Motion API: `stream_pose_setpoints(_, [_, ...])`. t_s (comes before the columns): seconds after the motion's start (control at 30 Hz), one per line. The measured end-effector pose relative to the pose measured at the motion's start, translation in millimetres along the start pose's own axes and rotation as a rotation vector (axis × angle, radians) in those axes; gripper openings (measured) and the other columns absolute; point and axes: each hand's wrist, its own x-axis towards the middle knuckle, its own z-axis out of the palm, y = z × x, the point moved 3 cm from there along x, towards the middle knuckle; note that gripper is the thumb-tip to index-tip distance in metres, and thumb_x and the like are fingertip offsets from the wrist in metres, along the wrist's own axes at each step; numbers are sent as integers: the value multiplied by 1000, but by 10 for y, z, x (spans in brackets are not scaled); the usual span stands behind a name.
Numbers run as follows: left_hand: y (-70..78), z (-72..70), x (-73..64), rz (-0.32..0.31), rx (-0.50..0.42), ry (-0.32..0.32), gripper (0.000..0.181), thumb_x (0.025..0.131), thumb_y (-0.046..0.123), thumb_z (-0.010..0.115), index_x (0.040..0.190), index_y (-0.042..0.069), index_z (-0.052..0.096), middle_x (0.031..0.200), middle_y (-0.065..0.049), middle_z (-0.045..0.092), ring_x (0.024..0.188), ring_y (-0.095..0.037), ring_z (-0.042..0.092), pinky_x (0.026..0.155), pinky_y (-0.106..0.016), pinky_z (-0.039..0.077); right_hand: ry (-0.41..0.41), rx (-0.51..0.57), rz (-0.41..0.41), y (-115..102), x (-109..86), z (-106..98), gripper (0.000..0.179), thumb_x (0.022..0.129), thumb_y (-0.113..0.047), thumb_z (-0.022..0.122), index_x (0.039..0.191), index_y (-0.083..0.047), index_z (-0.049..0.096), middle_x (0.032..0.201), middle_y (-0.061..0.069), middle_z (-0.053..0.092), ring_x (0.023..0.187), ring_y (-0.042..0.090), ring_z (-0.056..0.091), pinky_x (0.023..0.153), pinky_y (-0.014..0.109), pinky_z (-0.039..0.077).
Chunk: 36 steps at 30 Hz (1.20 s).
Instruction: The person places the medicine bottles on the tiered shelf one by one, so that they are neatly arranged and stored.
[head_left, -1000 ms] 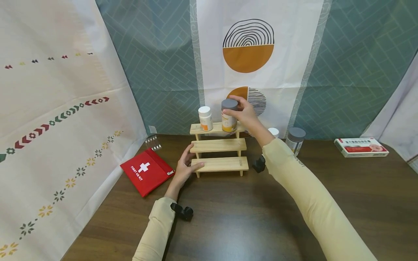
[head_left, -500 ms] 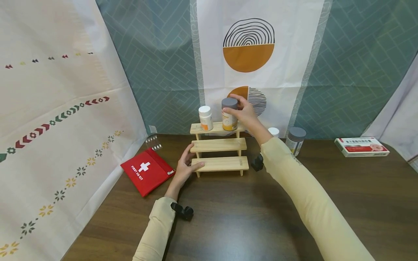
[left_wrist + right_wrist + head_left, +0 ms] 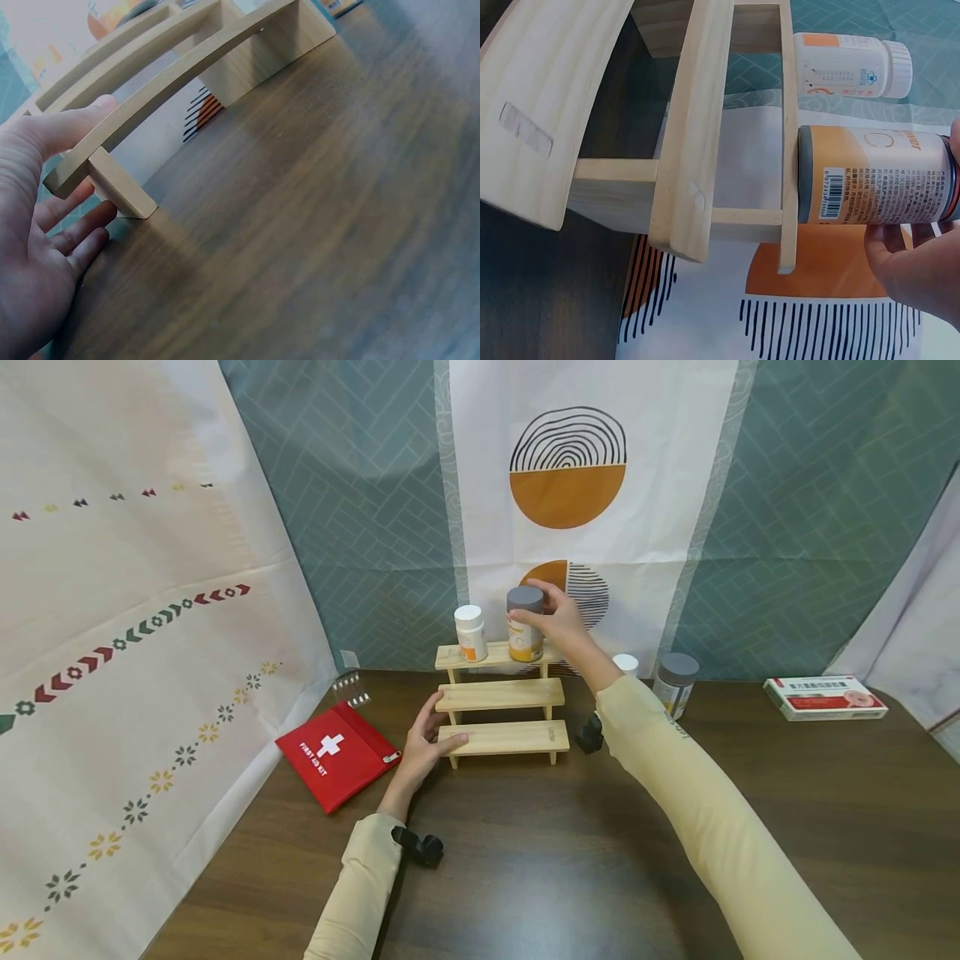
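Observation:
A three-tier wooden shelf [image 3: 501,695] stands on the table. My right hand [image 3: 561,617] grips a grey-lidded supplement bottle [image 3: 885,176] by its lid, thumb in front and fingers behind. The bottle is upright, its base right at the top tier. To its left on that tier stands a smaller white pill bottle [image 3: 471,633] with an orange label. My left hand [image 3: 426,742] holds the shelf's left end, the thumb over the lowest tier; in the left wrist view its fingers [image 3: 86,229] curl beside the shelf's leg [image 3: 124,184].
A red first aid pouch [image 3: 337,756] lies left of the shelf, with a clear ridged item [image 3: 351,688] behind it. Behind my right forearm stand another grey-lidded bottle [image 3: 676,681] and a white-capped one [image 3: 626,664]. A medicine box [image 3: 825,697] lies far right. Curtains [image 3: 360,527] hang behind.
Both hands keep their holds, and the bottle stays at the top tier. The head view has shifted very slightly.

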Motion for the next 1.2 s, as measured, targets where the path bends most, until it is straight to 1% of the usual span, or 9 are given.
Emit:
stream_pose_setpoints(0.07, [1, 7, -2, 1, 0, 1, 86, 83, 3, 74, 154, 20, 29, 141, -27, 50, 130, -36, 49, 108, -46, 35, -5, -20, 5, 9, -1, -9, 71, 88, -19, 72, 150, -17, 38, 148, 15, 46, 135, 29, 45, 112, 45, 36])
stream_pose_setpoints(0.27, [17, 12, -16, -2, -4, 1, 85, 83, 4, 74, 153, 19, 29, 141, -30, 48, 131, -38, 47, 113, -49, 30, -27, -72, -1, 59, -13, -28, 76, 88, -23, 73, 152, -18, 32, 148, 14, 44, 135, 30, 43, 112, 47, 36])
stream_pose_setpoints(0.4, [10, 8, -22, -5, 0, -4, 85, 84, 5, 74, 154, 19, 28, 142, -29, 47, 132, -38, 46, 114, -51, 29, -14, -65, -3, 117, -60, -59, 77, 89, -26, 71, 153, -18, 30, 150, 13, 42, 137, 30, 41, 113, 47, 35])
stream_pose_setpoints(0.57, [13, 9, -22, -8, 1, -6, 85, 84, 4, 74, 154, 20, 28, 142, -28, 47, 133, -37, 45, 115, -51, 27, 4, -38, -2, 151, -162, -145, 73, 92, -28, 68, 153, -17, 29, 151, 13, 41, 140, 29, 40, 115, 44, 34])
stream_pose_setpoints(0.7, [30, 10, -10, 4, -2, -2, 85, 83, 3, 73, 154, 19, 28, 141, -28, 48, 132, -38, 46, 115, -51, 28, 18, -9, -11, 139, -235, -239, 72, 93, -29, 66, 153, -15, 28, 151, 14, 39, 143, 29, 37, 116, 43, 33])
stream_pose_setpoints(0.8, [45, 8, -4, 16, 4, -5, 85, 84, 2, 73, 154, 17, 27, 140, -29, 49, 130, -38, 47, 113, -51, 30, 45, -4, -21, 137, -282, -340, 71, 94, -29, 65, 153, -17, 29, 151, 14, 38, 143, 28, 36, 115, 44, 33])
stream_pose_setpoints(0.93, [54, 0, -3, 23, 13, -11, 84, 85, 4, 73, 154, 17, 27, 139, -30, 49, 130, -40, 47, 110, -48, 33, 79, -6, -36, 153, -349, -487, 67, 95, -29, 63, 153, -18, 31, 151, 14, 39, 142, 28, 38, 114, 45, 35])
stream_pose_setpoints(1.07, [41, 0, 2, 20, 3, -13, 84, 84, 3, 73, 154, 17, 28, 139, -30, 49, 130, -42, 47, 106, -44, 37, 91, -13, -47, 161, -438, -620, 68, 96, -30, 62, 153, -14, 29, 151, 16, 39, 141, 29, 39, 114, 44, 35])
stream_pose_setpoints(1.2, [26, 9, -1, 14, 1, -15, 84, 84, 3, 73, 154, 17, 28, 140, -30, 49, 131, -42, 47, 104, -40, 37, 102, -28, -52, 170, -525, -773, 68, 96, -30, 61, 153, -12, 28, 151, 17, 38, 140, 29, 39, 115, 44, 33])
